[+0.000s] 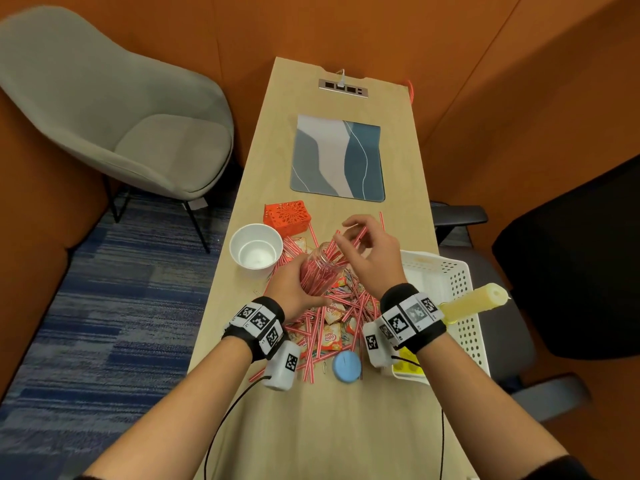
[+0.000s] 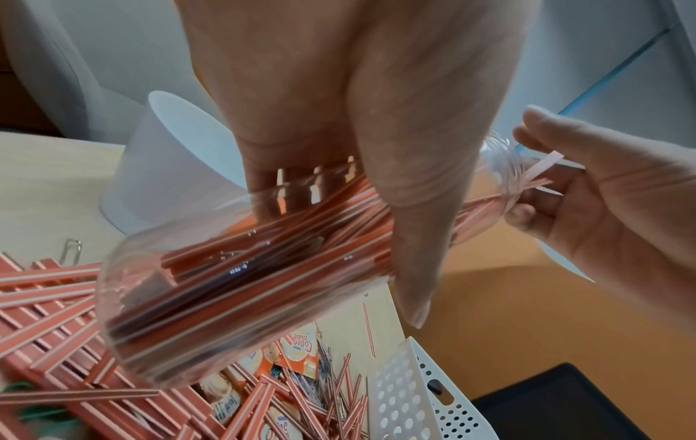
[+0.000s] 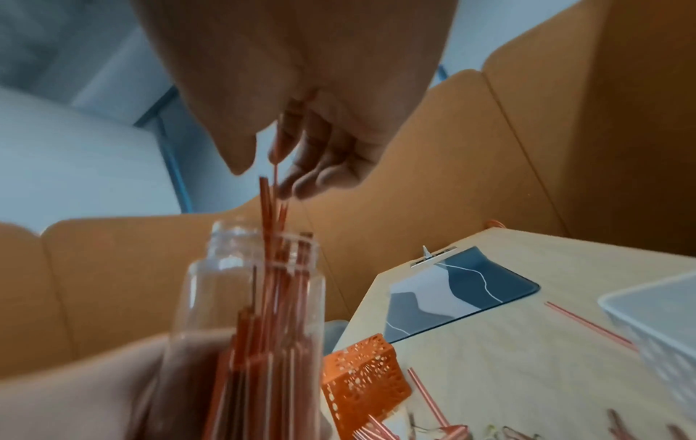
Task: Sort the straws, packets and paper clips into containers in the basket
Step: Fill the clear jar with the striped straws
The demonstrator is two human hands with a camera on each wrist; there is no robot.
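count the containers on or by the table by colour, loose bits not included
clear: 1, the bottle half full of straws, held by the left hand while the right hand feeds more in
white: 2, the paper cup and the perforated basket
orange: 1, the small lattice box
total: 4

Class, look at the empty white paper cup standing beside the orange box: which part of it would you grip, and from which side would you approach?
Grip the white paper cup around its side wall just under the rim, coming from the table's left edge. It stands upright, mouth up, and tapers downward, so a hand probably holds best high up. The orange box and the straw pile crowd its other sides.
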